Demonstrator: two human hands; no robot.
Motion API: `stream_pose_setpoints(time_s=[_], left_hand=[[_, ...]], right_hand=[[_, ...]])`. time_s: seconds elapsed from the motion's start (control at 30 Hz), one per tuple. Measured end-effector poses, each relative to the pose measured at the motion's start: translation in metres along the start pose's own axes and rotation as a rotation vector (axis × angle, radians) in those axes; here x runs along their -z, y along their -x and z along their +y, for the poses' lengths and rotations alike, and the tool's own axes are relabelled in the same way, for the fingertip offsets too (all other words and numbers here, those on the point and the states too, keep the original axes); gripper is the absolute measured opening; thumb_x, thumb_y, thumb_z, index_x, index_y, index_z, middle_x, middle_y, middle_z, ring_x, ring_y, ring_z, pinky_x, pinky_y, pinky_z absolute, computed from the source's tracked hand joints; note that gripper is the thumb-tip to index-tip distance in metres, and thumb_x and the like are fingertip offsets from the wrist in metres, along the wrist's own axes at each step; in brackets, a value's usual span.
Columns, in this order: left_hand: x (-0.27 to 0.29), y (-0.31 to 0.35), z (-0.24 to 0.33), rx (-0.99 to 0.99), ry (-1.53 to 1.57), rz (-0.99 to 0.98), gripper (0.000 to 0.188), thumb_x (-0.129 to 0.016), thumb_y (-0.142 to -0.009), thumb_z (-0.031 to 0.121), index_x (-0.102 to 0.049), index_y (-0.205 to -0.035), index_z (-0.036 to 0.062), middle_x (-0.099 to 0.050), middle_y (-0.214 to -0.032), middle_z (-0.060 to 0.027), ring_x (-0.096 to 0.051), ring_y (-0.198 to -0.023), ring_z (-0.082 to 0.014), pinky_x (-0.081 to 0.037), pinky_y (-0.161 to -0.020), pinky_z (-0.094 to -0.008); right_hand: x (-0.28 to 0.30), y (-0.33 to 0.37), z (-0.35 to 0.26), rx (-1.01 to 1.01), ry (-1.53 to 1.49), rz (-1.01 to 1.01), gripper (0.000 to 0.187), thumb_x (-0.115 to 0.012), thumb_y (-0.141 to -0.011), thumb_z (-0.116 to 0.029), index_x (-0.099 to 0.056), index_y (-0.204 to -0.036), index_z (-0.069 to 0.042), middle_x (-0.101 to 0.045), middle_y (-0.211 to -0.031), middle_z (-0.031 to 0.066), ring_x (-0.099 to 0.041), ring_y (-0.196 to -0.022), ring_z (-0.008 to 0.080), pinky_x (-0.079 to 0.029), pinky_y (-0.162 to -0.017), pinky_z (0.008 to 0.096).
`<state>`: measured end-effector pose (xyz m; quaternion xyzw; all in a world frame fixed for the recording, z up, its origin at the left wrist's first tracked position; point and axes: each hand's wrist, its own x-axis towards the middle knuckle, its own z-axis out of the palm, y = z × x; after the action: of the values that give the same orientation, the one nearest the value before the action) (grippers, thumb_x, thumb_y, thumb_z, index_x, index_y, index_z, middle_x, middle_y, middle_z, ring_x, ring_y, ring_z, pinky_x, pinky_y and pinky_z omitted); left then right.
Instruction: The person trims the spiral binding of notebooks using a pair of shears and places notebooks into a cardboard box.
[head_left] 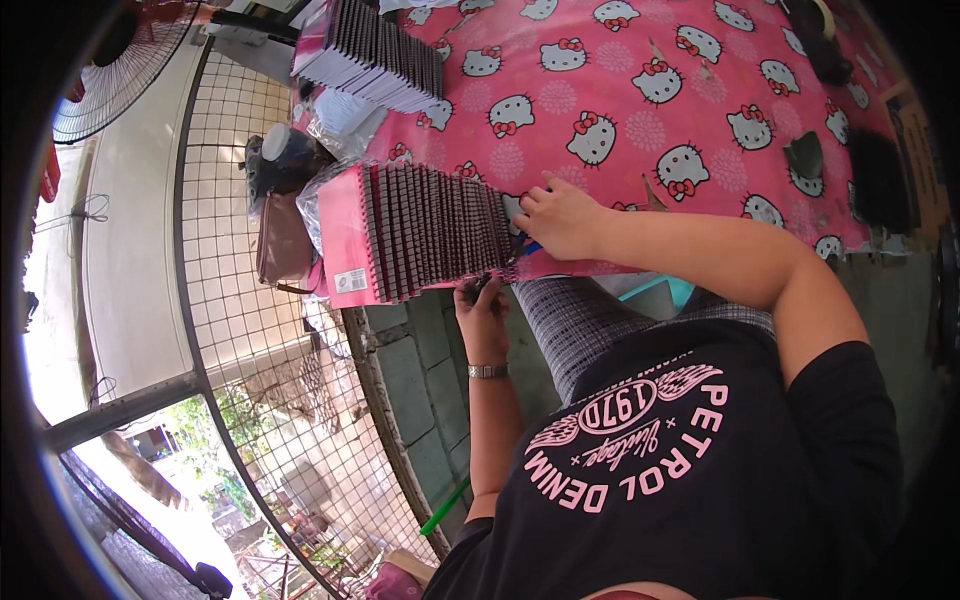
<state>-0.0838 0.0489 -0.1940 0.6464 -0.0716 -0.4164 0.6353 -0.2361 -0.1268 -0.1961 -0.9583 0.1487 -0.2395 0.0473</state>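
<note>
A row of spiral-bound notebooks (345,235) with pink covers stands packed together at the table's near left edge, their dark wire bindings facing up. At the row's right end, my right hand (562,220) is closed, its fingers curled down over a small blue object (532,247) that is mostly hidden. My left hand (484,308), with a metal watch (488,371) on the wrist, is below the near edge of the same row. Its fingers are closed around something dark (477,286) beside the bindings; its kind cannot be made out.
A pink cloth with cat faces covers the table (620,130). Another stack of spiral notebooks (370,55) stands at the far left, near clear plastic wrap (345,120). A brown bag (285,240) and lidded jar (283,145) are beside the wire grille (225,190). A fan (125,65) stands upper left.
</note>
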Motion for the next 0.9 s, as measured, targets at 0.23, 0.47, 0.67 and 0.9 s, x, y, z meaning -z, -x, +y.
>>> stream_pose_setpoints(time_s=[0.23,0.47,0.67,0.9], left_hand=[[-0.012,0.001,-0.004,-0.064,-0.116,-0.022,0.032,-0.073,-0.081,-0.002,-0.049,-0.099,0.008,-0.057,-0.071,-0.0001,-0.052,-0.054,-0.0096,-0.039,-0.047,-0.0236],[0.003,-0.005,-0.008,-0.017,-0.004,0.012,0.028,-0.071,-0.083,-0.003,-0.052,-0.102,0.0074,-0.065,-0.087,-0.0042,-0.058,-0.064,-0.0117,-0.045,-0.053,-0.0245],[-0.001,-0.009,-0.018,-0.007,-0.182,-0.063,0.029,-0.07,-0.082,-0.003,-0.051,-0.102,0.0072,-0.063,-0.084,-0.0043,-0.058,-0.064,-0.0128,-0.045,-0.052,-0.0252],[-0.002,-0.01,-0.018,0.007,-0.05,-0.016,0.038,-0.073,-0.08,-0.003,-0.046,-0.105,0.0061,-0.061,-0.077,-0.0044,-0.057,-0.058,-0.0124,-0.043,-0.048,-0.0248]], right_hand=[[0.004,-0.016,-0.016,-0.096,-0.151,-0.455,0.02,-0.055,-0.087,-0.021,-0.067,-0.096,-0.008,-0.069,-0.088,0.0092,-0.066,-0.088,0.0271,-0.048,-0.084,0.0399],[-0.006,0.002,-0.007,-0.069,-0.068,-0.069,0.015,-0.056,-0.085,-0.017,-0.069,-0.084,-0.01,-0.071,-0.084,0.008,-0.069,-0.087,0.0277,-0.049,-0.079,0.0418],[-0.001,-0.016,-0.016,-0.081,-0.117,-0.484,0.019,-0.057,-0.087,-0.019,-0.066,-0.1,-0.009,-0.068,-0.097,0.0082,-0.063,-0.099,0.0242,-0.046,-0.087,0.0398],[-0.01,0.009,-0.002,-0.088,-0.03,-0.208,0.018,-0.057,-0.086,-0.018,-0.067,-0.096,-0.008,-0.068,-0.092,0.0076,-0.064,-0.096,0.0237,-0.047,-0.087,0.0406]])
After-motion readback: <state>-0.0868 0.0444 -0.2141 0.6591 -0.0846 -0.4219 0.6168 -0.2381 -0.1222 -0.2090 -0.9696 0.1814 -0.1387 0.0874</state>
